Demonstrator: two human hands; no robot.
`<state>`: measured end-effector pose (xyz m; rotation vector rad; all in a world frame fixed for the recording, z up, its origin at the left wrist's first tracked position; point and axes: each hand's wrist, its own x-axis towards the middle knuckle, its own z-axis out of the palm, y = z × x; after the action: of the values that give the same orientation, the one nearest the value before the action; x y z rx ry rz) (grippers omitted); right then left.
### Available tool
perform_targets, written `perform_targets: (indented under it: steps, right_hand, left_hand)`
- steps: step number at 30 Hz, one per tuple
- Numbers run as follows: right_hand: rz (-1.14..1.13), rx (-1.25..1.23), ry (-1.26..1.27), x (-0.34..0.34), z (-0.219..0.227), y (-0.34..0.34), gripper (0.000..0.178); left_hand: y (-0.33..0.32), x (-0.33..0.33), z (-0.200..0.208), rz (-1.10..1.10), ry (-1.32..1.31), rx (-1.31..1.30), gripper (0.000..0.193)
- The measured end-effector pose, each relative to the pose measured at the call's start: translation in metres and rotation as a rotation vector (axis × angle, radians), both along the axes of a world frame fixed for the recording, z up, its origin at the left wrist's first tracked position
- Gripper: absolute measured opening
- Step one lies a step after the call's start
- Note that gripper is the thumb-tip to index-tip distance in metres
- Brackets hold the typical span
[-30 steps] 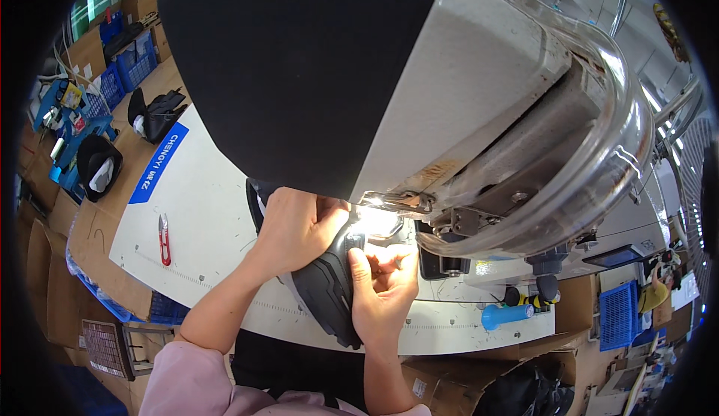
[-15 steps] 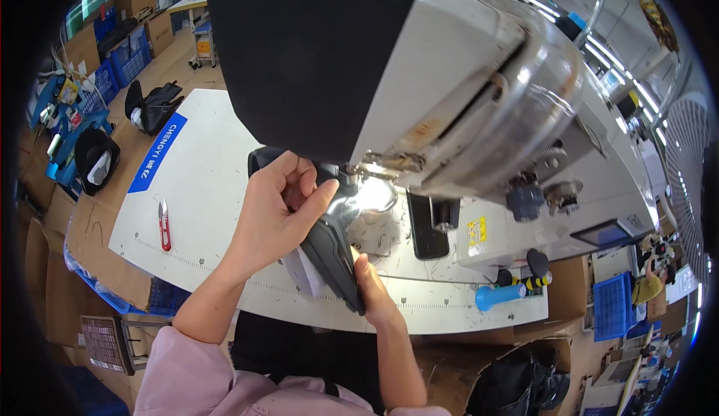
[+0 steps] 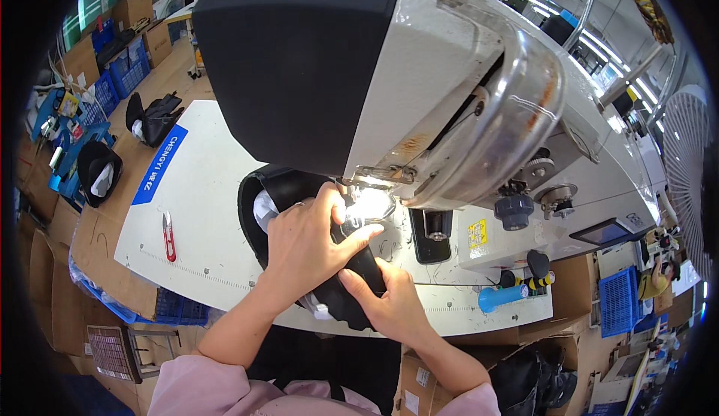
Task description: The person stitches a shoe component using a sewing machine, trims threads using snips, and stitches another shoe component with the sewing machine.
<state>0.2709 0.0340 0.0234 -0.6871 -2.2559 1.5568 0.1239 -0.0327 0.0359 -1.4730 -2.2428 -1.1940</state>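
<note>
A black leather-like bag (image 3: 283,182) with white stuffing inside lies tilted under the head of a large industrial sewing machine (image 3: 449,94). My left hand (image 3: 311,236) lies over the bag, fingers and thumb closed on its edge beside the brightly lit needle area. My right hand (image 3: 389,300) grips the near end of the bag, thumb on top and fingers beneath. Glare and the machine head hide the needle and the exact stitching spot. Part of the bag is covered by my left hand.
Red thread snips (image 3: 169,238) lie on the white table (image 3: 202,214) at the left. A dark phone (image 3: 431,247) rests right of the needle area. A blue thread cone (image 3: 502,297) stands at the right edge. More black bags (image 3: 156,116) sit beyond the table's left side.
The bag has turned and its open side with the white stuffing now shows at the left. My left hand has moved down and right; my right hand has moved slightly right.
</note>
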Motion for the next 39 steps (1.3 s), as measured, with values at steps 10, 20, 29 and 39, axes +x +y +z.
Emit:
perform_targets:
  steps: [10, 20, 29, 39]
  right_hand:
    - [0.015, -0.149, 0.073, 0.002, -0.006, 0.001, 0.038]
    - [0.037, -0.317, 0.121, 0.001, -0.005, 0.007, 0.038]
    - [0.040, -0.390, 0.089, -0.002, 0.004, 0.008, 0.036]
    - [0.053, -0.473, 0.015, -0.003, 0.014, 0.018, 0.033]
  left_hand:
    - [0.004, 0.000, -0.033, -0.135, -0.414, 0.381, 0.031]
    - [0.006, 0.002, -0.012, -0.137, -0.335, 0.229, 0.028]
    - [0.004, 0.000, -0.004, -0.132, -0.294, 0.163, 0.046]
    - [0.010, -0.002, -0.005, -0.125, -0.205, 0.155, 0.038]
